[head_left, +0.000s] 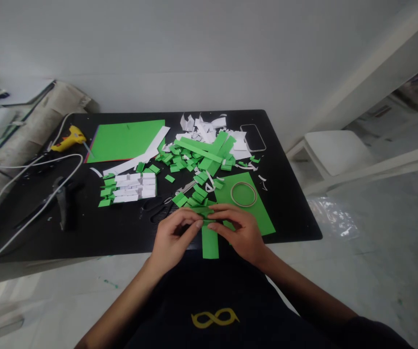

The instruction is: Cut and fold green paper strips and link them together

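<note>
In the head view, the left hand (176, 237) and right hand (239, 232) pinch a green paper strip (210, 241) between fingers and thumbs at the tabletop's (121, 237) near edge, close to folded green pieces (197, 195) and scissors (158, 206).

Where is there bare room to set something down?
Bare black tabletop shows between the dark tool, green-and-white block and left hand, and right of the green sheet under the ring. Crowded: the middle, with folded green pieces and white scraps.
</note>
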`<state>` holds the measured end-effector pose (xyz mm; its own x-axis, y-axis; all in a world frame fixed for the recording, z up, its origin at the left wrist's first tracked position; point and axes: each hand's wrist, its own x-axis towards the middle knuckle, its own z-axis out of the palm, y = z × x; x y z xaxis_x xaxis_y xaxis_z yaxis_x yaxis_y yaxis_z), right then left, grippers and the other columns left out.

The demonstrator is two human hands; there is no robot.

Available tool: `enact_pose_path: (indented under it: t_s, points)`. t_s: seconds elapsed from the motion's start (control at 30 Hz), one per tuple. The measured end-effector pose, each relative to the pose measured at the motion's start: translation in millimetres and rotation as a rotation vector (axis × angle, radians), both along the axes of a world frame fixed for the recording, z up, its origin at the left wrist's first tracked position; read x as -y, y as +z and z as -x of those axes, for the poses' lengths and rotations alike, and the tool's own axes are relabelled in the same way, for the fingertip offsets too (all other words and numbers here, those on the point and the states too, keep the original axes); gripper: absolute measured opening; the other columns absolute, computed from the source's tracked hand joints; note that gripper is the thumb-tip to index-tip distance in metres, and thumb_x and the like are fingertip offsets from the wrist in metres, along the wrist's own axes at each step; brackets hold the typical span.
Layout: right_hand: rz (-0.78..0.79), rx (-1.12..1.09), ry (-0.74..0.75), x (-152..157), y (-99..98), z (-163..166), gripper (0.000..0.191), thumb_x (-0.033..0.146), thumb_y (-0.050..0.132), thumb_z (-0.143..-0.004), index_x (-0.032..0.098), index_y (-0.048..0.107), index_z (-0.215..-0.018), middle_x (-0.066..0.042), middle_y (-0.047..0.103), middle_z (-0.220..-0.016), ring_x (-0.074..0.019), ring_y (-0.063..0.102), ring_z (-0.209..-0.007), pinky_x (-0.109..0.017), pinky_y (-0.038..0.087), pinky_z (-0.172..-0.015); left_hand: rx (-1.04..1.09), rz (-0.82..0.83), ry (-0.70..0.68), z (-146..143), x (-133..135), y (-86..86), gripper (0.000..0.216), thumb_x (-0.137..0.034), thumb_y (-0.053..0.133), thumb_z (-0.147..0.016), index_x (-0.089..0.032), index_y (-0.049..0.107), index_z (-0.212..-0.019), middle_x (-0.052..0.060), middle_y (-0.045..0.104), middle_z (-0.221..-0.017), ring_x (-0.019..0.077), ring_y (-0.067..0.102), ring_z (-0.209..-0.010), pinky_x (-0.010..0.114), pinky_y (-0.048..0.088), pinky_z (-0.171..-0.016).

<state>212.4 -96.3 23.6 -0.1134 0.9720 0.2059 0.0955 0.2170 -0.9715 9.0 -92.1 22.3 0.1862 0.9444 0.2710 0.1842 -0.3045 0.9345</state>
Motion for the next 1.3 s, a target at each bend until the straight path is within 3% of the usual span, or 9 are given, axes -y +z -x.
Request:
enact_pose_path:
  t_s: [0.3,0.47,0.63,0.9,1.3]
  points:
    - [0.042,-0.068,-0.103,2,-0.5,8,0.006,0.025,0.086,-0.085,0.028,0.083,-0.089,-0.003,0.083,-0.098,-0.0225,0.079,-0.094,-0.038,0.066,-0.086,0.126,0.121,0.052,-9,4,0.1,0.004,-0.021,0.076,-0.093,-0.02,0.073,-0.09,0.001,0.073,-0.082,0.0132,0.069,-0.075,0.021,0.056,-0.069]
    - [0.177,-0.189,-0.131,4,-0.8,14,0.017,0.026,0.09,-0.08,0.026,0.078,-0.092,0.0,0.081,-0.089,-0.0187,0.079,-0.081,-0.032,0.067,-0.078,0.181,0.188,0.079,-14,5,-1.8,0.009,-0.024,0.076,-0.093,-0.019,0.072,-0.088,-0.001,0.071,-0.077,0.0117,0.067,-0.071,0.02,0.055,-0.068]
    - [0.246,-0.271,-0.142,2,-0.3,15,0.03,0.029,0.093,-0.075,0.025,0.074,-0.098,-0.002,0.081,-0.094,-0.019,0.08,-0.086,-0.032,0.068,-0.083,0.212,0.227,0.118,-15,6,-4.1,0.013,-0.027,0.079,-0.091,-0.019,0.07,-0.087,-0.001,0.069,-0.074,0.0114,0.065,-0.067,0.02,0.053,-0.063]
    - [0.276,-0.181,-0.139,1,2.4,15,0.029,0.042,0.091,-0.077,0.023,0.075,-0.092,-0.006,0.082,-0.09,-0.0225,0.08,-0.084,-0.039,0.069,-0.081,0.225,0.226,0.162,-19,6,2.4,0.019,-0.03,0.082,-0.087,-0.019,0.067,-0.081,0.001,0.071,-0.075,0.0135,0.067,-0.068,0.024,0.056,-0.064]
    - [0.282,-0.195,-0.129,-1,4.6,15,0.026,0.038,0.091,-0.076,0.024,0.076,-0.092,-0.003,0.081,-0.086,-0.0211,0.079,-0.082,-0.038,0.069,-0.08,0.322,0.268,0.196,-21,4,2.6,0.019,-0.022,0.084,-0.081,-0.019,0.065,-0.083,-0.002,0.067,-0.072,0.0107,0.064,-0.065,0.022,0.055,-0.062]
